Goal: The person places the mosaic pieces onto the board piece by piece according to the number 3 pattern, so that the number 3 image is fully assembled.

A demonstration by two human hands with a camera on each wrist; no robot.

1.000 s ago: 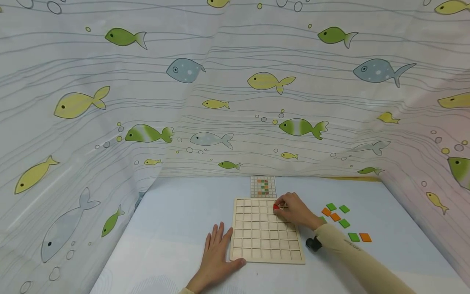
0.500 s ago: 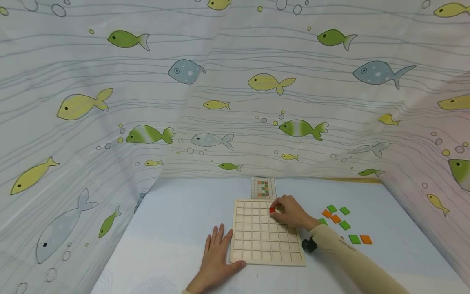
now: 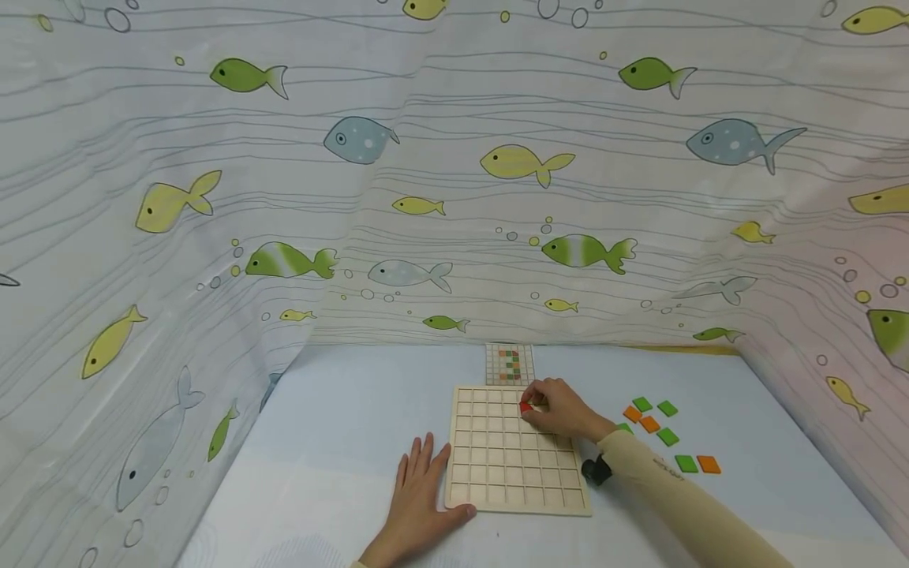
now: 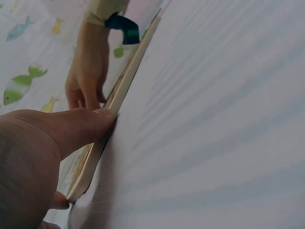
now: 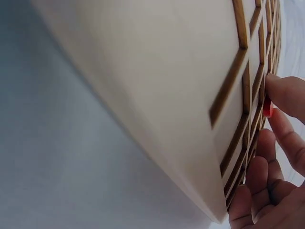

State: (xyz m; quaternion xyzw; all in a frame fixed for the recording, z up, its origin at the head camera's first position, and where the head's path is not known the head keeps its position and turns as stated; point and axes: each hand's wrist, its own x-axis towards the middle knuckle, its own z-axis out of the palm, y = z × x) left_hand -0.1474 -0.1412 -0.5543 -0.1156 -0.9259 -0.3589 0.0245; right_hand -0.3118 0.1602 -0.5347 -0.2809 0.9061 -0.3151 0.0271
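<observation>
A pale wooden board with a grid of square recesses lies flat on the table. Between thumb and forefinger, my right hand pinches a small red tile at the upper part of the grid. The right wrist view shows the same red tile at the board's surface; whether it sits inside a recess I cannot tell. My left hand rests at the board's lower left, fingers extended along the left side. Its thumb touches the near edge in the left wrist view.
Several loose green tiles and orange tiles lie on the table right of the board. Behind the board is a printed grid card with coloured squares. A fish-patterned curtain encloses the back and sides.
Over the second, my right hand has shifted slightly left across the grid with the red tile, then stayed nearly still. My left hand keeps its place.
</observation>
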